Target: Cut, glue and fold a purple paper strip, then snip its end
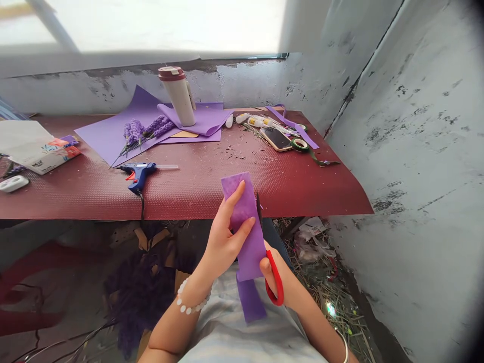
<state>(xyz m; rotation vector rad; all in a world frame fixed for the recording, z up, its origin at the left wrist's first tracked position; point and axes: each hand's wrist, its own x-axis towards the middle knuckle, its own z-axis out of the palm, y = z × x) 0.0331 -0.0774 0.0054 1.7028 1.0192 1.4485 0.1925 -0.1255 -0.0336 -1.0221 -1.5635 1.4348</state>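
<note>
You have the purple strip [247, 257] between your two hands, in front of your body, with its upper end over the near edge of the red table [196, 199]. Take the middle of the strip as the centre of the clock.

Your left hand [223, 239] comes from 8 o'clock and holds the strip; two of its digits lie flat on the upper face, in the upper half, and the others are hidden behind. A short part of the strip goes past this grip toward 12 o'clock, and the longer part goes down toward 6 o'clock, where a darker purple piece [251, 302] hangs over your clothes.

Your right hand [285, 272], at 4 o'clock, is closed around the red-handled scissors [279, 282], with the thumb at the handle. The dark blade stands along the right edge of the strip, at 1 o'clock; how wide the blades are, I cannot tell.

On the table, the glue gun [139, 176] lies at 10 o'clock, the cup [182, 106] stands at 11, and the green tape roll [300, 144] is at 1.
</note>
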